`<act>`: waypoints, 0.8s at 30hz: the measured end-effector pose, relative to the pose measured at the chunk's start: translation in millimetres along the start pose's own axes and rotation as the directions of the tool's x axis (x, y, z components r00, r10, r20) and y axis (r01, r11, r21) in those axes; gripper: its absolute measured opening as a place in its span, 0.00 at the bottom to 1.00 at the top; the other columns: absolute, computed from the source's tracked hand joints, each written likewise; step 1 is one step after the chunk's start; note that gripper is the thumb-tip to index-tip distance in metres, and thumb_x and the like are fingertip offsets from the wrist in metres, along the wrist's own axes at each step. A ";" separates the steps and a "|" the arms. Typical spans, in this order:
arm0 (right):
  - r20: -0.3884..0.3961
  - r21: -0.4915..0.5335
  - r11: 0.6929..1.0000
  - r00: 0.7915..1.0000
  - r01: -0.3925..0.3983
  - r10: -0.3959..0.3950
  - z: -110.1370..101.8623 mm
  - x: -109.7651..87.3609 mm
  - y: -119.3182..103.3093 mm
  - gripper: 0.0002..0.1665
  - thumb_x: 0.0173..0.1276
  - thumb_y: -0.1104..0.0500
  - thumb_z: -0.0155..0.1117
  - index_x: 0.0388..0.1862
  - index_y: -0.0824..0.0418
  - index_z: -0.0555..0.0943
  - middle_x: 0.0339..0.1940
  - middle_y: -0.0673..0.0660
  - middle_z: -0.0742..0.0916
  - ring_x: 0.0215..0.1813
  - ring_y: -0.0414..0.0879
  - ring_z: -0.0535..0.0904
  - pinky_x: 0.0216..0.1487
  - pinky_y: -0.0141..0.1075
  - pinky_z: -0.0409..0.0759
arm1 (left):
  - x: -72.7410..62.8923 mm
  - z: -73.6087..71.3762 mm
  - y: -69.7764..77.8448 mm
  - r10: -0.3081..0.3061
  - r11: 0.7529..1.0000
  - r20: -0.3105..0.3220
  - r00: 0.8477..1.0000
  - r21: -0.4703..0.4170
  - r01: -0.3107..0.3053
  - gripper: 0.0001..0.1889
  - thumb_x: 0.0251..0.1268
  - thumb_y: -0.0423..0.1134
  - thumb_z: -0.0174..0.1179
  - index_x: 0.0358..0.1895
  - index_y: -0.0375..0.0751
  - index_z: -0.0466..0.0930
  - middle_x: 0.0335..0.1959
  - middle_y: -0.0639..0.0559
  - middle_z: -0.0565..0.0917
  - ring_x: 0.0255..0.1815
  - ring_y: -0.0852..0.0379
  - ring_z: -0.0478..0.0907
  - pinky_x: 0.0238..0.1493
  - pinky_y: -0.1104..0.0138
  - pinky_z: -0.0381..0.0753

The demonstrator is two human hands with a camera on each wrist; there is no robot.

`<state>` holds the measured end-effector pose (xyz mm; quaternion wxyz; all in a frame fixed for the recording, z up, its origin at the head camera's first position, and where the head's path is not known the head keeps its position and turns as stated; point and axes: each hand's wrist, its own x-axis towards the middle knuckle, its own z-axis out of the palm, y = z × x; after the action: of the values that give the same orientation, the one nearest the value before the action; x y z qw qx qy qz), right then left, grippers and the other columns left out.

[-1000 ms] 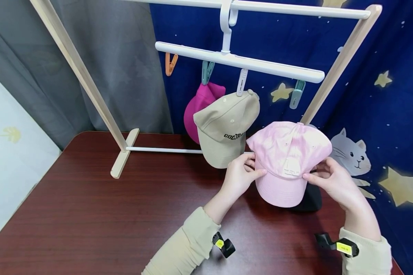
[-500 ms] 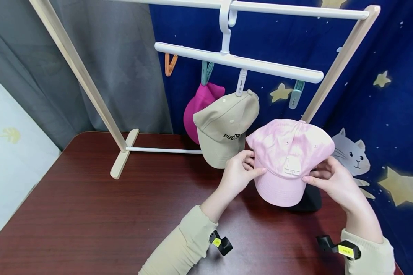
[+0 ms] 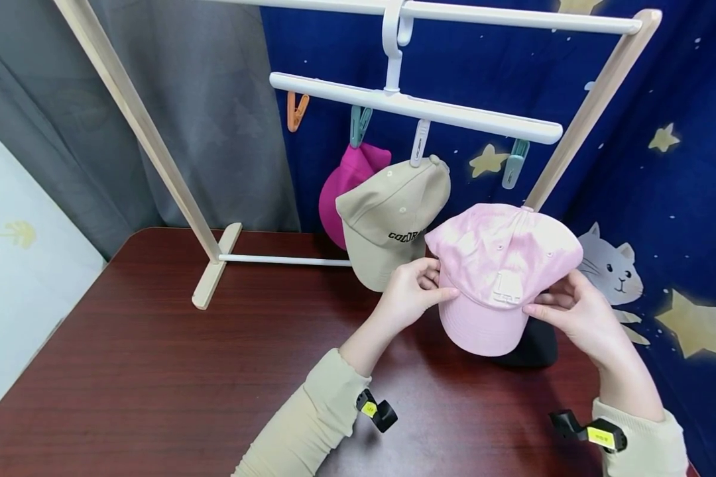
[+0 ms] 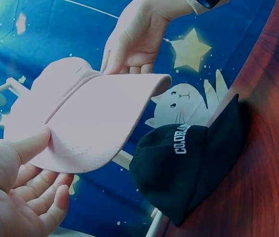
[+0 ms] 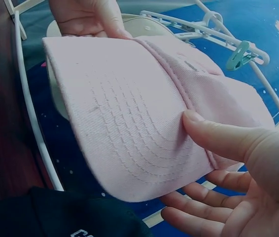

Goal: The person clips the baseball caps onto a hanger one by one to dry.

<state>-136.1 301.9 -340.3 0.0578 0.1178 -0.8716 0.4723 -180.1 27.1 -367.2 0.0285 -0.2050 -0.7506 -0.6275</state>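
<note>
1. As seen from the head camera, locate the wooden foot at far left, standing on the dark table.
2. Proceed right to the orange clip, suspended from the white hanger.
3. Find the magenta cap below a teal clip, partly covered by the beige cap hanging from a white clip.
4. Observe the left hand, extended up and rightward from the left sleeve, with thumb laid on the brim seam and fingers bent behind. Pinching the left side of the pink cap.
5. Note the pink cap's location: between both hands, above the table, right of the beige cap, with brim pointing downward.
6. Find the black cap resting on the table, partly hidden behind the pink cap.
7. Observe the right hand, extended up and leftward from the right sleeve, with thumb at the seam's opposite end and fingers curved beneath. Pinching the right side.
</note>
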 end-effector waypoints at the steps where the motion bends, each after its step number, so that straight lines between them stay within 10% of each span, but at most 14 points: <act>1: -0.002 0.004 1.000 1.000 0.006 -0.006 0.1 0.1 0.3 0.40 0.61 0.67 0.69 0.69 0.55 0.60 0.48 0.46 0.78 0.44 0.33 0.80 0.41 0.25 0.78 | 0.8 -0.6 -0.1 0.003 1.000 0.008 1.000 0.000 -0.003 0.18 0.50 0.33 0.73 0.44 0.32 0.80 0.28 0.51 0.82 0.26 0.64 0.77 0.28 0.72 0.76; 24: -0.032 0.043 0.996 0.997 0.076 -0.075 3.9 2.2 -1.1 0.41 0.58 0.73 0.69 0.66 0.52 0.63 0.48 0.48 0.79 0.44 0.35 0.81 0.42 0.25 0.78 | 6.5 -10.6 -4.3 0.017 0.962 0.180 0.983 -0.270 0.033 0.12 0.55 0.22 0.64 0.42 0.23 0.74 0.29 0.44 0.81 0.29 0.64 0.76 0.33 0.73 0.73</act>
<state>-137.9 297.7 -341.0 0.0861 0.1447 -0.8548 0.4908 -189.9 18.3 -367.0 -0.0708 -0.2599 -0.6576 -0.7036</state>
